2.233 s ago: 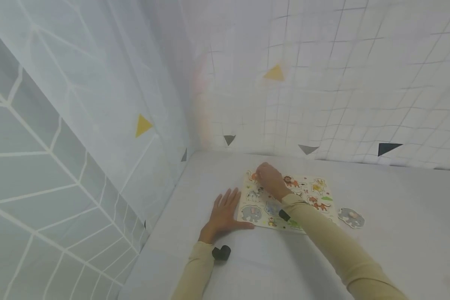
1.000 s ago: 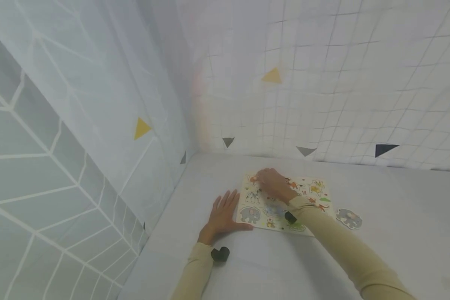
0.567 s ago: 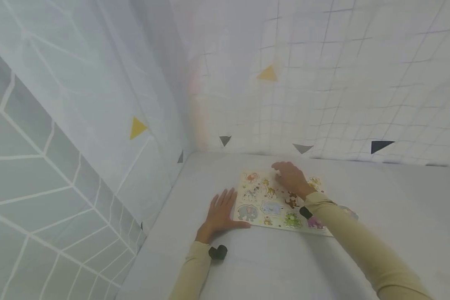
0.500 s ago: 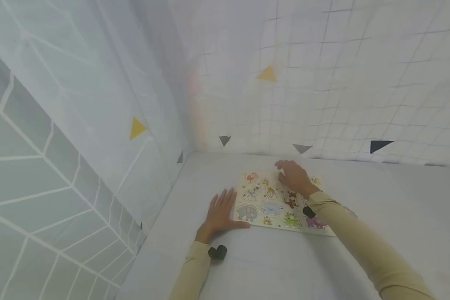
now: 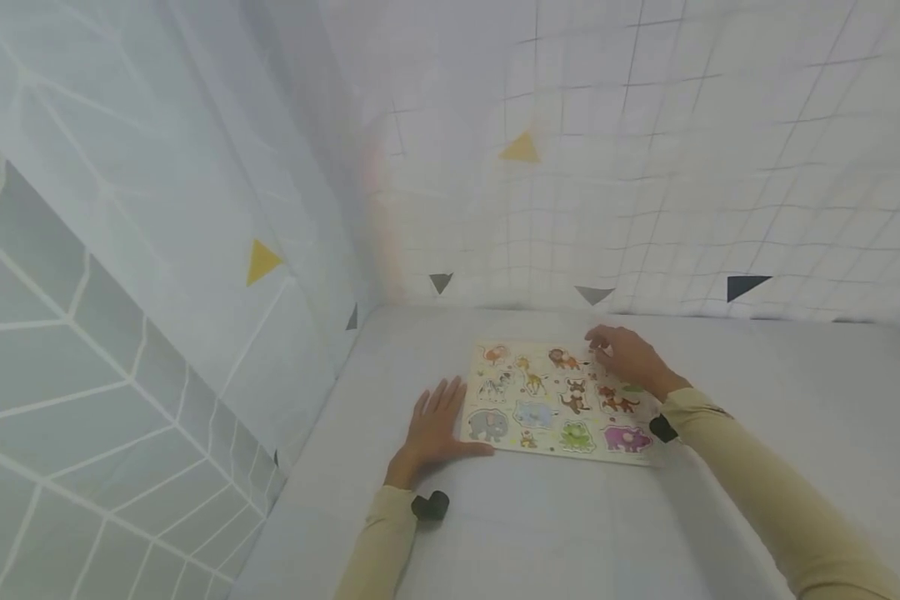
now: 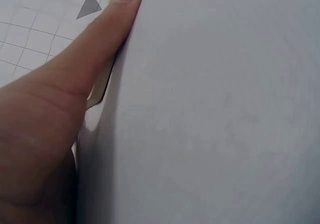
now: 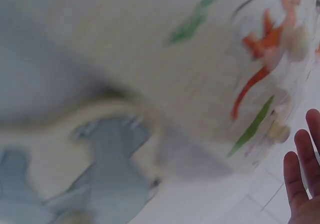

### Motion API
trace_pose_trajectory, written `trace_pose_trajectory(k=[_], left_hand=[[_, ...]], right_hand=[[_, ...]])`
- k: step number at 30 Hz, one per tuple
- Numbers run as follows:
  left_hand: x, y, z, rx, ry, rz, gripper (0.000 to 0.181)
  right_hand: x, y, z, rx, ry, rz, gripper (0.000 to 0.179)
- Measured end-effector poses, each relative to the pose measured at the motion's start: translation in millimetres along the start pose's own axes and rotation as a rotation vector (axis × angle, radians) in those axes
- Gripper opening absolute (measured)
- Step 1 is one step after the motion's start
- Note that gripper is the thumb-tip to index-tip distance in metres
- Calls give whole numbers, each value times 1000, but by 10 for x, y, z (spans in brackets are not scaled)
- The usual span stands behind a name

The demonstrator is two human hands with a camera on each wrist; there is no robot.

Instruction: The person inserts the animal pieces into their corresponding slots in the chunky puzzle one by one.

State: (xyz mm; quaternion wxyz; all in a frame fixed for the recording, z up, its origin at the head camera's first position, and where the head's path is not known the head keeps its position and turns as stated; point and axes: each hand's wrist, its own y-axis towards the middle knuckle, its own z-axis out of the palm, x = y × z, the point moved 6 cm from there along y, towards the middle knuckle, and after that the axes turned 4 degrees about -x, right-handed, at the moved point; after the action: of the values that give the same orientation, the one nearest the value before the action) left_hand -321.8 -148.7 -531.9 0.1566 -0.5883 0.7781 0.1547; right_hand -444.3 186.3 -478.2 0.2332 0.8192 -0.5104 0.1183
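Observation:
A wooden animal puzzle board lies flat on the table, with several animal pieces in it, among them a monkey piece at its far left corner. My left hand lies spread against the board's left side, its thumb along the near edge. Over the far right corner of the board hovers my right hand, fingers loosely bent and nothing visible in them. In the right wrist view those fingers look fairly straight. A grey elephant piece shows there beside the board; my right arm hides it in the head view.
The table has a pale covering. A gridded curtain hangs behind it, and a grey-green patterned one runs down the left. Both wrists carry small black cameras.
My right hand has left the monkey piece and swept right across the board, uncovering the giraffe and lion. The left hand keeps its place. The elephant piece has gone behind my right arm.

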Motion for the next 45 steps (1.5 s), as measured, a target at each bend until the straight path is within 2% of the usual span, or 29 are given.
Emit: trace_pose_trajectory(k=[5,9,13,19,24,29,34,37,41,45], left_hand=[[-3,-10,-32,0,6,-2,124],[-7,-15,-63,3,11,-7,124],[26,6,-15,-4,15,-5,125],[104,57,78,-10,24,-15,127],[57,34,49,-10,15,-5,127],[-29,9,-26,-6,-18,9,125],[-9,13,-46,1,19,-16,125],[16,17,-35,8,32,-20,124],[52,25,-9,5,34,-25,125],[65,27,14,5,16,-35,125]], right_hand=[[-148,-152,-97,42,6,43,32],[-244,-252,-185,51,6,29,30],[-368,-340,-250,63,-16,24,27],[-547,-478,-315,136,-24,45,21],[-654,-599,-363,213,-28,49,14],[-643,-692,-448,335,-30,52,18],[-649,-754,-467,429,4,69,17],[-688,-798,-428,483,33,120,17],[-688,-823,-380,510,70,148,21],[-671,-825,-366,517,85,135,21]])
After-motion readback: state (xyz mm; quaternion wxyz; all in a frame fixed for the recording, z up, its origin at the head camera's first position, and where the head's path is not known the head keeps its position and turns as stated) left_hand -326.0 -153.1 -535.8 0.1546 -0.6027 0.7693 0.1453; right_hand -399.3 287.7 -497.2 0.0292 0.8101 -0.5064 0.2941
